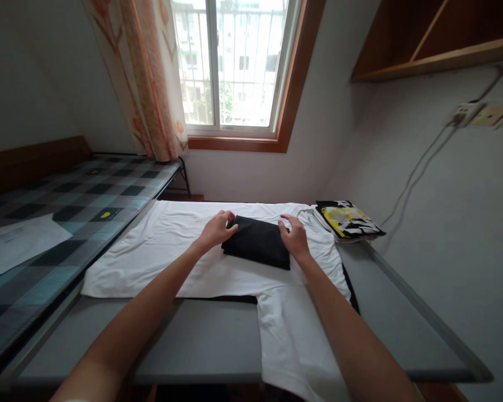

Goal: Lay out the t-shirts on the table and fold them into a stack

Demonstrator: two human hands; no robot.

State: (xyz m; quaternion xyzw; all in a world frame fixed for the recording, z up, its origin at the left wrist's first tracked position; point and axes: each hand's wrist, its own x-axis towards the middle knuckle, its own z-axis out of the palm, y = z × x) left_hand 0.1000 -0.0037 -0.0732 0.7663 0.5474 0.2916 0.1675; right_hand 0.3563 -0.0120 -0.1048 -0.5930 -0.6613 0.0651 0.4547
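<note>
A black garment (257, 243), folded into a neat rectangle, lies on a white short-sleeved shirt (145, 251) that is spread over a grey table (201, 338). My left hand (218, 230) is at the garment's left end, thumb over its top edge and fingers loosely bent and apart. At the right end is my right hand (294, 237), its thumb by the edge and its index finger stretched out. Neither hand visibly pinches the cloth. One white sleeve (287, 340) hangs towards me over the table's front edge. Some black fabric shows from under the shirt.
A folded yellow, black and white garment (347, 219) sits at the table's back right corner. On the left, a checked bed (121, 184) bears a white paper (25, 240). A window (235, 67), a curtain (151, 78) and a wall shelf (436, 58) surround the table.
</note>
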